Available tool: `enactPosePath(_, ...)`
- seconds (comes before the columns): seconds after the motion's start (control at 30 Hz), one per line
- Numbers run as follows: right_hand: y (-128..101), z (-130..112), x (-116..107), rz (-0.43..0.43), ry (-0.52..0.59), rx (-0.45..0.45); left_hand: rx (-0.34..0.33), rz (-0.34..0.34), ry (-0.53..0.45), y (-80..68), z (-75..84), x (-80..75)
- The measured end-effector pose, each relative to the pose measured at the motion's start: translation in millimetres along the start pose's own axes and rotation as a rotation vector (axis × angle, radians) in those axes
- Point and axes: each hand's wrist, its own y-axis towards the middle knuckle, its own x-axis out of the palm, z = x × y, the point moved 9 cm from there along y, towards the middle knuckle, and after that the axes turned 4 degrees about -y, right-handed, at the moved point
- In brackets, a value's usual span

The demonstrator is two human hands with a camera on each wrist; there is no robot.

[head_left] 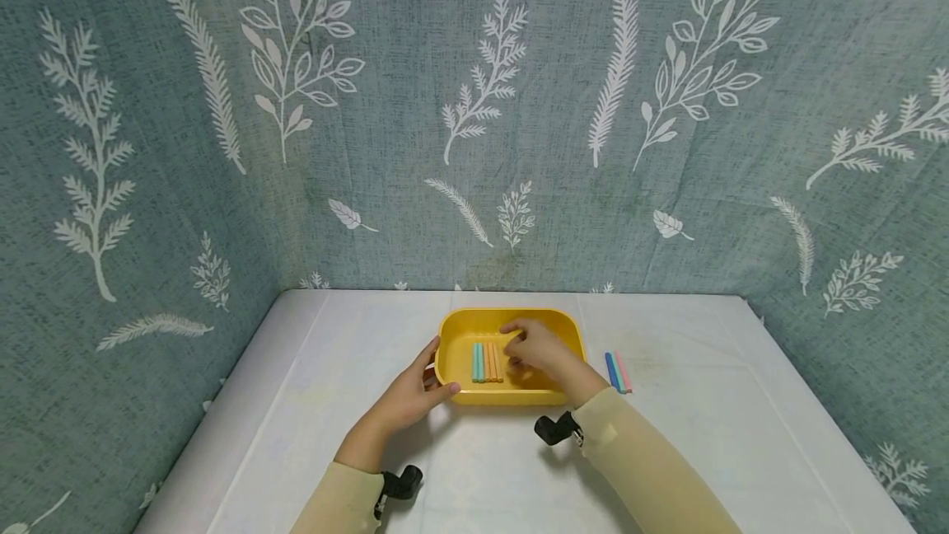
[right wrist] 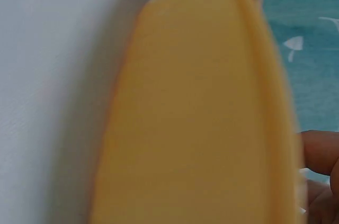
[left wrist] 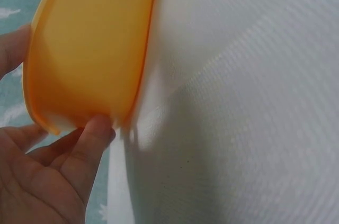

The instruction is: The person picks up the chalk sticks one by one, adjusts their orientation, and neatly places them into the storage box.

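Left hand (head_left: 408,396) gripping yellow tray (head_left: 511,398) edge, right hand (head_left: 544,350) inside beside sticks (head_left: 487,363), hold unclear, surface (head_left: 741,435) wide at lower right

HEAD: high, fwd+down | L/R WRIST: v. close, both share yellow tray (head_left: 511,398)

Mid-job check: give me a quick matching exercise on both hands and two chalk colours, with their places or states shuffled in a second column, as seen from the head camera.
Column 1
1. Left hand
2. Right hand
3. Pink chalk stick
4. Teal chalk sticks

Column 2
A. On the white tablecloth, right of the yellow tray
B. Reaching into the tray from its near right side
C. Inside the tray, left of the orange chalk sticks
D. Gripping the tray's left end

Pairs: 1-D, 2-B, 3-A, 4-C
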Motion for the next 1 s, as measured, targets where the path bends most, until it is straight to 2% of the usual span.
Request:
enactPosePath(0.47,-32.8,-30.2,-22.9,0.028,-0.004,-0.068,0.012,0.006,-0.013,-0.7,0.6,0.2)
enactPosePath(0.77,-52.0,-30.1,-49.2,0.098,-0.021,-0.105,0.020,0.008,-0.014,-1.5,2.1,0.6)
enactPosePath(1.0,-68.1,-27.1,-70.5,0.146,-0.024,-0.088,0.017,0.009,-0.022,0.0,2.1,2.0)
